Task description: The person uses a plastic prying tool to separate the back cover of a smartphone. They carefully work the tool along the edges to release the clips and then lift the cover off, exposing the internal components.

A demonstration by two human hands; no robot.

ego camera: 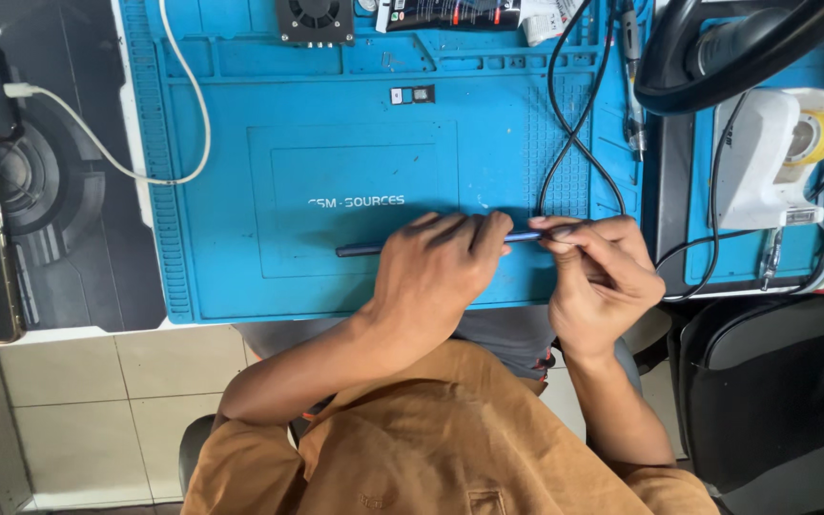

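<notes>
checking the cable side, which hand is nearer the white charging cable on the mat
Left. The left hand lies nearer the white charging cable; the right hand is farther right, beyond it.

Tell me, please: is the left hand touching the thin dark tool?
Touching. The head view shows the left hand fingers wrapped over the thin dark tool.

the blue work mat (336, 191) looked like matt, ribbed rubber; at three o'clock, a white holder (755, 162) was glossy plastic.
</notes>
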